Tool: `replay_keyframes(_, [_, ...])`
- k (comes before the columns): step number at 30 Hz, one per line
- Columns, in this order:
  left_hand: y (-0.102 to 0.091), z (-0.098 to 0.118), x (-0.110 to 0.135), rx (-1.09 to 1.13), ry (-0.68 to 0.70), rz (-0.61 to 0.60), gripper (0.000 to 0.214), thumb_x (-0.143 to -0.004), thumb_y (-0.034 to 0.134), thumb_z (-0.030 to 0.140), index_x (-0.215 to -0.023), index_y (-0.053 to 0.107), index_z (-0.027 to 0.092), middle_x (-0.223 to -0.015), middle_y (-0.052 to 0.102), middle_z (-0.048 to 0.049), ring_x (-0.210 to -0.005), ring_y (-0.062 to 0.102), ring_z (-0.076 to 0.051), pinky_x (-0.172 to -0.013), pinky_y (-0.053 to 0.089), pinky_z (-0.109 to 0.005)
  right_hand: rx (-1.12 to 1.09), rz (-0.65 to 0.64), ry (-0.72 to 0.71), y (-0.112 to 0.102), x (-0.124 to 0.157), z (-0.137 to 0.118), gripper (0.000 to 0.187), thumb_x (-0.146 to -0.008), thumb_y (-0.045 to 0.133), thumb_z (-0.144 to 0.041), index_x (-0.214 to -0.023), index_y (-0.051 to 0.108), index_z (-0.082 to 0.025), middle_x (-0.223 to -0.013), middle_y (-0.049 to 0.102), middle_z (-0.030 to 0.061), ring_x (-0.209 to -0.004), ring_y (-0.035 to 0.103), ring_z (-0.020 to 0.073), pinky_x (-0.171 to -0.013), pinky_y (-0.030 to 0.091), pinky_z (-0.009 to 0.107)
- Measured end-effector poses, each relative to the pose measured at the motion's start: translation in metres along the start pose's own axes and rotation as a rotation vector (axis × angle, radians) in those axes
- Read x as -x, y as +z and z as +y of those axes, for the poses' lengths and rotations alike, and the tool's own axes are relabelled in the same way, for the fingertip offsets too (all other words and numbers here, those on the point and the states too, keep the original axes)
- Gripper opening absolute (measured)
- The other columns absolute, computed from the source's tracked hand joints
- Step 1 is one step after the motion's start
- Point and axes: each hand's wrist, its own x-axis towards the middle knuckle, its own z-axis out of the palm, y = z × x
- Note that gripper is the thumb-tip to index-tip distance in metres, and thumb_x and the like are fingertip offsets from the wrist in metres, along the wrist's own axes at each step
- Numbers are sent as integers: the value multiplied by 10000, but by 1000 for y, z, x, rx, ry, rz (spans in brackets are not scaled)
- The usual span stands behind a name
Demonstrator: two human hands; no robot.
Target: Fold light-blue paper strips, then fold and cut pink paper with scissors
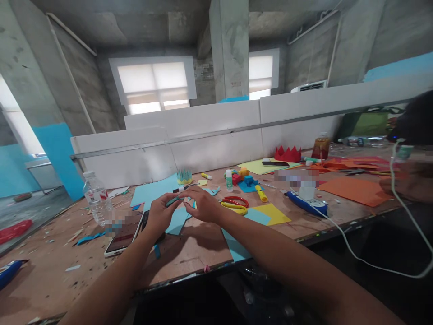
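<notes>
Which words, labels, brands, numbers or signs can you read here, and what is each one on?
None can be read with certainty.
Upright clear bottle at left: red-and-white label, too blurred.
Standing glue stick: green-and-white label, too small.
Pillar: faint reddish marks, too small to make out.
Blue tool at right: white marking, unreadable.

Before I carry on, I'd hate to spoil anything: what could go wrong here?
The small blue-green piece in your left hand could slip. Your right arm might drag the light blue sheet at the near edge of the table. Your left arm could nudge the white-edged phone beside it.
</notes>
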Motion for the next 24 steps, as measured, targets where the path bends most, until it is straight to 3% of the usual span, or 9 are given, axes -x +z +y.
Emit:
replay_keyframes(4, [3, -3, 0, 212, -125, -109, 388, -722, 792, 426, -1031, 754, 194, -1038, 776, -85, -958, 690, -259, -900, 517, -404, 58, 33, 31, 2, 1, 6, 139, -918, 628, -192, -1039, 689, -157, -1005, 697, 110, -1016, 629, 235, -931, 509, 384])
replay_keyframes(10, [5, -2, 2, 446, -244, -198, 429, -718, 811, 388, -1083, 742, 173, -1133, 751, -114, -1001, 693, -245, -972, 509, -423, 85, 55, 13, 2, 2, 12, 101, -928, 633, -213, -965, 716, -168, -942, 710, 86, -961, 640, 210, -908, 515, 348])
replay_keyframes(18, [5, -2, 3, 555, -295, -217, 349, -740, 805, 344, -1028, 744, 157, -1094, 763, -107, -956, 715, -226, -989, 518, -432, 210, -94, -102, -5, 1, 12, 185, -980, 536, -200, -959, 718, -175, -959, 698, 87, -937, 612, 206, -857, 505, 341])
replay_keyframes(24, [6, -7, 4, 581, -299, -214, 447, -757, 799, 348, -1129, 625, 174, -875, 789, -60, -890, 739, -218, -986, 519, -470, 339, -207, -204, -13, -4, 10, 176, -965, 538, -158, -876, 687, -186, -938, 683, 90, -917, 597, 218, -849, 472, 355])
